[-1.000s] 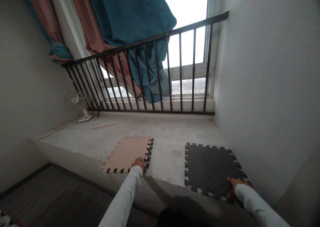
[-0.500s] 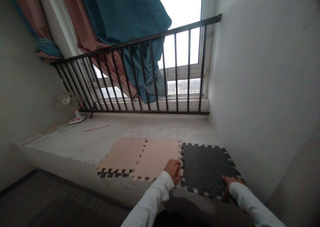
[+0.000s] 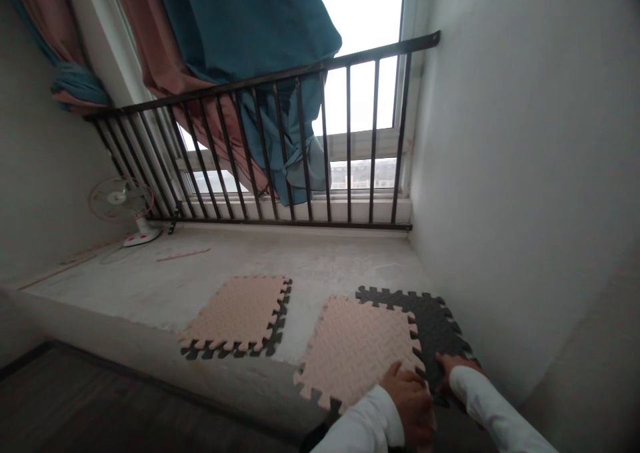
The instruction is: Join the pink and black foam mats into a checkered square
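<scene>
A beige interlocking foam mat tile (image 3: 357, 346) with toothed edges is in my left hand (image 3: 410, 403), which grips it at its near right corner. The tile partly covers a black foam mat tile (image 3: 443, 326) at the right. My right hand (image 3: 456, 371) is closed on the black tile's near right edge, thumb on top and the other fingers mostly hidden. Further left, another beige foam tile (image 3: 240, 310) lies on the ledge, with black teeth showing from beneath its right and near sides.
The pale ledge (image 3: 210, 280) drops to a dark floor (image 3: 100, 406) at front left. A black metal railing (image 3: 300, 223) runs along the back before a window and teal and pink curtains (image 3: 250, 33). A small fan (image 3: 123, 203) stands far left; a white wall (image 3: 500, 173) rises right.
My left hand has pulled the middle beige tile right and toward me, away from the left tile and over the black one. My right hand stays at the black tile's edge.
</scene>
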### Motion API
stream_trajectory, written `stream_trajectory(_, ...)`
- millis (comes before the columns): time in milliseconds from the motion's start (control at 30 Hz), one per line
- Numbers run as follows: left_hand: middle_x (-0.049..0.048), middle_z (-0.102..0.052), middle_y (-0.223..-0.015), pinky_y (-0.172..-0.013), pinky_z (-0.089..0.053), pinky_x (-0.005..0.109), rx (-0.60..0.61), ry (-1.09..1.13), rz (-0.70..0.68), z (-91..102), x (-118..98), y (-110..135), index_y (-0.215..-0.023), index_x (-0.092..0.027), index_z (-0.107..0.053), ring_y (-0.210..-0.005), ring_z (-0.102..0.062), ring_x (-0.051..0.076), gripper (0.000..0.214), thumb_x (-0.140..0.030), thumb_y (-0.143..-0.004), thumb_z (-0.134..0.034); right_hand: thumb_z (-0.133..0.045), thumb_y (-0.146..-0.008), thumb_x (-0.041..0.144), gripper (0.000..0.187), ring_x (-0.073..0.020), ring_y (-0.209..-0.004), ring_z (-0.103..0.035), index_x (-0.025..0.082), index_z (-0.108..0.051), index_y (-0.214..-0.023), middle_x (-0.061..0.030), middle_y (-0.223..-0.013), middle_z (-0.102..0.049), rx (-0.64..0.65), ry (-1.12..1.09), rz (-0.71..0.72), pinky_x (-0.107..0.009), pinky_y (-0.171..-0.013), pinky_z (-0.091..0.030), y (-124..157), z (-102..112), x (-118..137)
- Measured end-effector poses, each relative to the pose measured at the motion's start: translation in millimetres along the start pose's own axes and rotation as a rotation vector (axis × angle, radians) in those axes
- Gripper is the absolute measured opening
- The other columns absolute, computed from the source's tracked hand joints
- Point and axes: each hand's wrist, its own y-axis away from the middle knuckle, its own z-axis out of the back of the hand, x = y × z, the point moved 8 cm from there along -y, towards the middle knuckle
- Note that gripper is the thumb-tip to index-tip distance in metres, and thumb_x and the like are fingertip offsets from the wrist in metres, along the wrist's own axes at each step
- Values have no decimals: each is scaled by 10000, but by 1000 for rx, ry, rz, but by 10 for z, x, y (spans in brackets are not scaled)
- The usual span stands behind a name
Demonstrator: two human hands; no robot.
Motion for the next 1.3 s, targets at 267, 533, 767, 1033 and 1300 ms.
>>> stream_trajectory(267, 60, -523, -1178, -1020, -204, 477, -73, 230, 450, 143, 837, 322, -1043, -207, -494, -1199, -328, 195, 392, -278, -657, -493, -689, -403, 361, 912, -300, -1120, -449, 253, -388, -1256, -100, -1248, -488, 22, -8, 2, -396, -909, -384, 42, 1, 14)
stream_trajectory(533, 74, -489, -1234, -1040, -152, 479, 13, 191, 614, -14, 1147, 661, -1072, -197, -495, -1226, -306, 179, 395, -208, -679, -463, -679, -428, 362, 863, -286, -1117, -455, 276, -401, -1240, -95, -1223, -510, 19, 6, 9, -401, -894, -392, 45, 13, 22)
stream_trajectory(767, 43, -535, -1196, -1025, -171, 505, 4, 164, 508, -96, 1058, 679, -1038, -248, -512, -1208, -340, 149, 293, -189, -809, -338, -700, -379, 296, 831, -294, -1109, -460, 272, -466, -1177, -86, -1235, -503, 24, -20, -16, -397, -877, -405, 22, 1, 29)
stream_trajectory(1033, 53, -521, -1205, -992, -237, 496, -14, 64, 544, 63, 1121, 508, -1067, -232, -506, -1181, -358, 194, 303, -212, -795, -374, -708, -384, 336, 781, -317, -1093, -469, 272, -500, -1135, -95, -1189, -540, 6, -29, -12, -416, -872, -407, 76, 36, 33)
stream_trajectory(1300, 90, -514, -1191, -968, -265, 490, 51, 52, 612, -33, 1062, 453, -1053, -197, -524, -1166, -355, 213, 335, -206, -819, -284, -695, -401, 320, 749, -309, -1098, -467, 234, -506, -1120, -125, -1189, -532, 32, 7, -1, -426, -854, -413, 89, 36, 71)
